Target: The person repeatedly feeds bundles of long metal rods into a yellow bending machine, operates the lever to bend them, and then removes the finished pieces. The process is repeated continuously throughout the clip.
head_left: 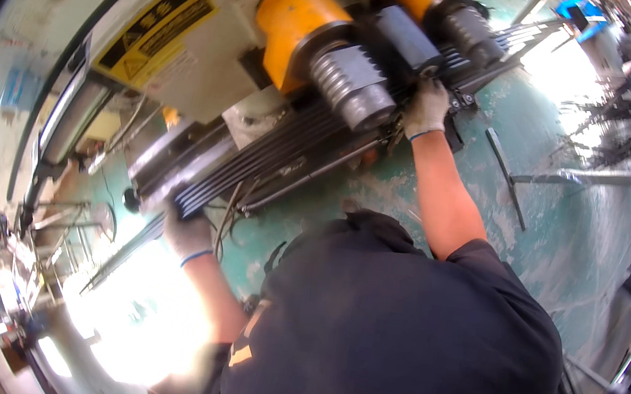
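Long dark bars lie side by side along the machine bed.

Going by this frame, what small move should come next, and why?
Probably a slight steadying of the long dark bars with the left hand: it is at the bars, which run past the orange housing, while the right hand is close to the machine's fittings, its fingertips unclear.

Gloved hands at long dark bars, orange machine cylinders, green floor
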`<state>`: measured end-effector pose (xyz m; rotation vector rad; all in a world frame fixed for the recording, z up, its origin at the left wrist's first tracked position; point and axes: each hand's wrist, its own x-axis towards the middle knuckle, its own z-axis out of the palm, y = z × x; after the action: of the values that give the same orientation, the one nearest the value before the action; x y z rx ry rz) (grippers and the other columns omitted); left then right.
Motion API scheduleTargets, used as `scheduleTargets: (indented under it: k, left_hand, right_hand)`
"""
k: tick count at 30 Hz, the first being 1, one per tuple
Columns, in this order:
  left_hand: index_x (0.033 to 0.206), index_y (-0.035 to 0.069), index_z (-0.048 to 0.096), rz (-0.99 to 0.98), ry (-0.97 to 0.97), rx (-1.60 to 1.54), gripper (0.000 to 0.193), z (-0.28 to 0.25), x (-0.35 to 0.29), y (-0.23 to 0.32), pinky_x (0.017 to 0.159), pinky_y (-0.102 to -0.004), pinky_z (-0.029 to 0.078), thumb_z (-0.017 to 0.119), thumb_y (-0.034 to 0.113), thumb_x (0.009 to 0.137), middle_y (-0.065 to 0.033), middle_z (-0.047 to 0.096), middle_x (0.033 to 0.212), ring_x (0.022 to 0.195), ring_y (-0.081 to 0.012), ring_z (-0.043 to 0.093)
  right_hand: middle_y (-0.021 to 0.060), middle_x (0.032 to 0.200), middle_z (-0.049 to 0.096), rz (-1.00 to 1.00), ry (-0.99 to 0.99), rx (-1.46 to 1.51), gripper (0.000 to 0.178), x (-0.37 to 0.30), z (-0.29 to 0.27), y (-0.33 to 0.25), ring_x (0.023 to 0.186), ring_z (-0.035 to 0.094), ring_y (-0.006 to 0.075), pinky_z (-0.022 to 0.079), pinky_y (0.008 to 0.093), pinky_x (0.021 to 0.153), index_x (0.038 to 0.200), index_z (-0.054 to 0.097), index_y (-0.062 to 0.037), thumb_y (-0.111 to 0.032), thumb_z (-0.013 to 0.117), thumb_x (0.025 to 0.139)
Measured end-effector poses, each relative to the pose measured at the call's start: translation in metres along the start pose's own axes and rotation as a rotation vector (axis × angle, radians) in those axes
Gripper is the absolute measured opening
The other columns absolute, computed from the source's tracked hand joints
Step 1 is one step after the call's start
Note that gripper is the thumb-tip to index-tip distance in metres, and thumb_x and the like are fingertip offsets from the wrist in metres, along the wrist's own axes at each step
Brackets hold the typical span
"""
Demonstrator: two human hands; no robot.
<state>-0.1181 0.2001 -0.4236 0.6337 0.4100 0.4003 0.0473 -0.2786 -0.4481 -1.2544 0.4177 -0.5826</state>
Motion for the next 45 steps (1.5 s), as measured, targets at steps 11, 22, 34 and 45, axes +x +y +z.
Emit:
scheduleTargets:
  k: [11, 22, 34, 45]
  left_hand:
    - [0.123, -0.006, 0.063, 0.112, 0.181, -0.042, 0.033, -0.006, -0.006, 0.014, 0.109, -0.0525, 0.052, 0.051, 0.020, 0.107, -0.0197, 0.068, 0.122, 0.118, -0.0352, 0.065]
    - [0.121, 0.004, 0.067, -0.134, 0.066, -0.191, 0.030, 0.046, -0.028, -0.047, 0.113, -0.0483, 0.046, 0.062, 0.027, 0.103, -0.0128, 0.070, 0.122, 0.120, -0.0296, 0.063]
    - [0.137, -0.002, 0.051, -0.012, 0.136, -0.298, 0.055, -0.097, -0.009, 0.141, 0.117, -0.0610, 0.035, 0.056, 0.042, 0.105, -0.0227, 0.059, 0.137, 0.129, -0.0422, 0.054]
    - [0.124, 0.004, 0.059, 0.452, 0.564, -0.195, 0.039, -0.318, 0.059, 0.391, 0.101, -0.0650, 0.051, 0.050, 0.039, 0.108, -0.0168, 0.063, 0.123, 0.116, -0.0376, 0.062]
  right_hand:
    - [0.0110, 0.135, 0.060, 0.115, -0.224, 0.285, 0.041, 0.002, -0.079, 0.036, 0.120, 0.064, 0.0262, 0.052, 0.0336, 0.101, 0.138, 0.054, -0.0020, -0.007, 0.050, 0.098]
    - [0.0129, 0.132, 0.066, 0.191, -0.048, -0.149, 0.040, -0.042, -0.075, 0.032, 0.116, 0.064, 0.0229, 0.052, 0.0346, 0.099, 0.139, 0.057, 0.0054, -0.016, 0.055, 0.106]
    - [0.0104, 0.117, 0.071, 0.254, 0.040, -0.505, 0.046, -0.156, -0.091, 0.075, 0.099, 0.063, 0.0208, 0.050, 0.0344, 0.087, 0.126, 0.069, 0.0034, -0.036, 0.065, 0.102]
    - [0.0004, 0.071, 0.063, 0.553, 0.018, -0.595, 0.023, -0.229, -0.145, 0.131, 0.054, 0.053, 0.0127, 0.036, 0.0287, 0.046, 0.089, 0.071, -0.0083, -0.029, 0.069, 0.100]
